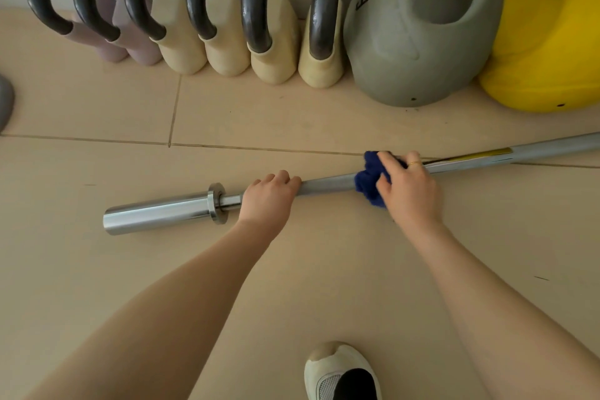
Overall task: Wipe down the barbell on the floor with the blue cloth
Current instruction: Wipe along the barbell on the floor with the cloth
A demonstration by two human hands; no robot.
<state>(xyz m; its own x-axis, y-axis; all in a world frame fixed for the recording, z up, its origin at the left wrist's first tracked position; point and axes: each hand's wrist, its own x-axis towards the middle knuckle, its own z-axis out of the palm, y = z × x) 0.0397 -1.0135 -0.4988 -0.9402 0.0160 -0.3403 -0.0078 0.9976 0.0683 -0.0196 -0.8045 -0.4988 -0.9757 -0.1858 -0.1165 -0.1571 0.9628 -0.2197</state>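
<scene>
We see the chrome barbell (328,183) lying across mid-frame on the tiled floor (130,114); our left hand (268,201) grips its shaft, our right hand (407,187) clutches the bunched blue cloth (368,180) around it.

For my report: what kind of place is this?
Probably a gym or home workout room. A barbell lies on the tiled floor, and kettlebells stand in a row along the wall.
</scene>
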